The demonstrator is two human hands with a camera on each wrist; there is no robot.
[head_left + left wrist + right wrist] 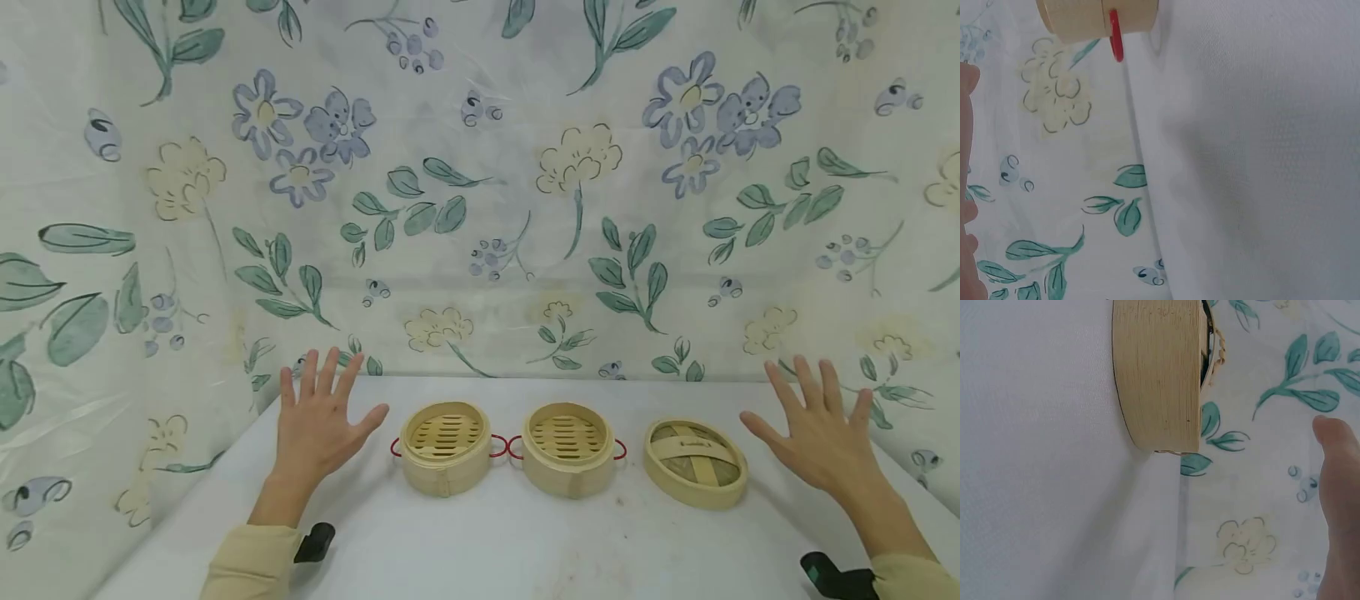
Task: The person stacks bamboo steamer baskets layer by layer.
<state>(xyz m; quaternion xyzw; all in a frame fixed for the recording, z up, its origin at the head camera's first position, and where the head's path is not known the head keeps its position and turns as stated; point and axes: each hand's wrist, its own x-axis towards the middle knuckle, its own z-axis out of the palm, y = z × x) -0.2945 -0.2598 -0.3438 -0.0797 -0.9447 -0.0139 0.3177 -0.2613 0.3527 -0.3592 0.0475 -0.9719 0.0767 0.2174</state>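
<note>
Two small bamboo steamer baskets stand side by side on the white table, slatted inside and fitted with red side handles: the left basket (447, 477) and the middle basket (570, 479). To their right lies a woven bamboo lid (697, 492) with a strap across its top. My left hand (318, 433) is spread with straight fingers to the left of the left basket, holding nothing. Fingers apart, my right hand (821, 437) hovers right of the lid, also holding nothing. In the right wrist view the lid's side (1157, 375) shows near my thumb (1338, 469).
The white table (480, 550) carries faint brownish specks in front of the baskets. Behind it hangs a curtain (480, 333) printed with flowers and leaves, also along the left. Dark wrist-camera mounts stick out by the left sleeve (255, 558) and right sleeve (907, 575).
</note>
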